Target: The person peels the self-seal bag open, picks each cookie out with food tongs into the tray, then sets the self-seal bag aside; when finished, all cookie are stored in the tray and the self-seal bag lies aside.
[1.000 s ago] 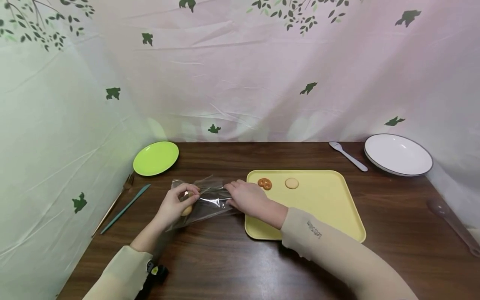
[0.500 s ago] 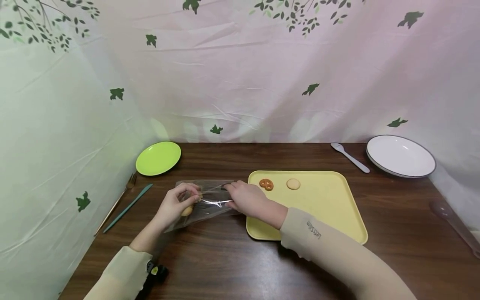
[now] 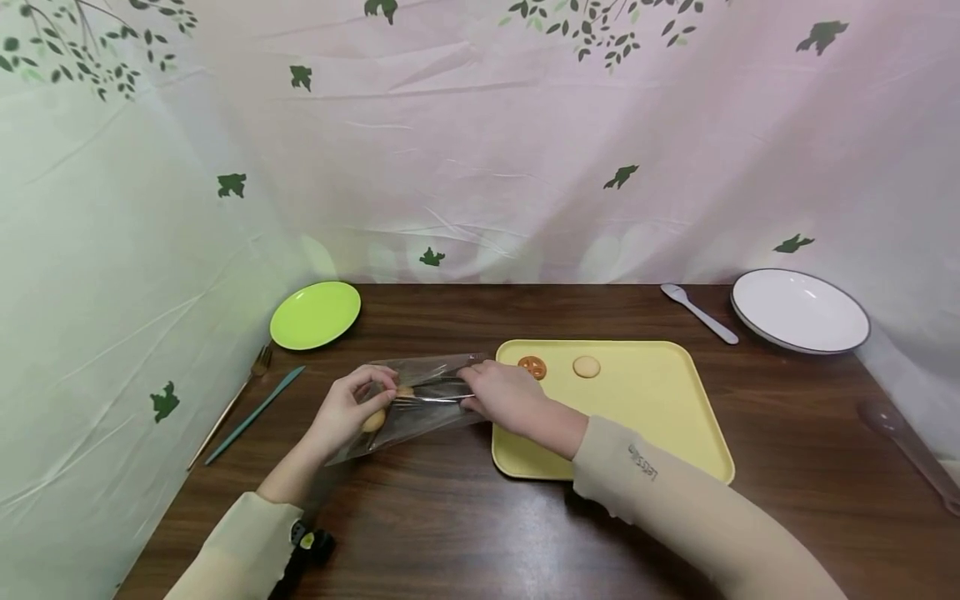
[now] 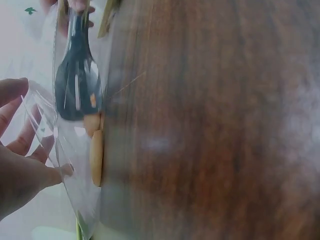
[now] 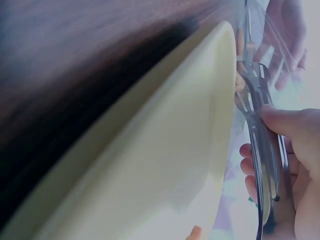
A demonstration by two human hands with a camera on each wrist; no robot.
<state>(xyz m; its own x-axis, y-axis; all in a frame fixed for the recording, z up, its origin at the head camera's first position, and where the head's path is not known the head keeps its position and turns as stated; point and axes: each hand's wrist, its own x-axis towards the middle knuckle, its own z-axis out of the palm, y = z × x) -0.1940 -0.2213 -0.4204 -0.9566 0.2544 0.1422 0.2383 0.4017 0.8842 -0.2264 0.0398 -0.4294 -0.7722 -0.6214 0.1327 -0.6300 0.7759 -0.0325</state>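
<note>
My left hand (image 3: 343,412) holds a clear plastic bag (image 3: 427,425) by its edge, thumb and curled fingers bent about the film. Inside the bag lie a long oval cookie (image 4: 97,157) and a second cookie (image 3: 403,392) beside it. Metal tongs (image 5: 262,130) with slotted ends are gripped in my right hand (image 3: 513,398). Their ends reach into the bag, close to the second cookie in the left wrist view; whether they touch it I cannot tell. From the head view, my right hand hides most of the tongs.
A yellow tray (image 3: 622,425) under my right forearm carries a pretzel (image 3: 532,367) and a round cookie (image 3: 587,367). Around it are a green plate (image 3: 315,316), a fork (image 3: 228,407), a teal knife (image 3: 255,415), a pale spoon (image 3: 699,313), a white dish (image 3: 799,308) and a brown spoon (image 3: 907,454).
My right hand has shifted slightly right with the tongs. The bag's film lies flatter, and the second cookie shows more clearly beside my left fingertips. My left hand stays nearly still.
</note>
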